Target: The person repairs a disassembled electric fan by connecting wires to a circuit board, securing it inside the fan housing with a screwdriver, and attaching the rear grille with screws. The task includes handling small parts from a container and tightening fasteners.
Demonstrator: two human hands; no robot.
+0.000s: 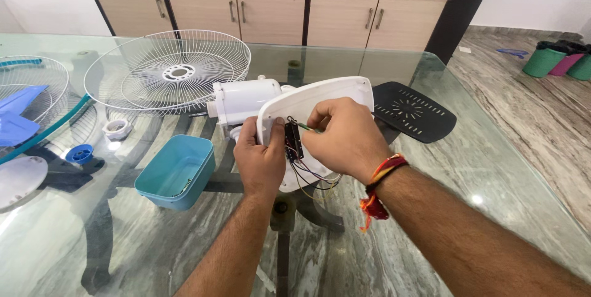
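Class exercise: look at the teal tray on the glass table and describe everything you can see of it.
The teal tray is a small, open rectangular container with rounded corners and smooth walls, apparently plastic. It sits upright on the glass table, slightly turned, just left of the left hand, which does not touch it. Its inside looks nearly empty; a thin, small item may lie near the bottom, too small to identify. A white wire fan guard lies behind it.
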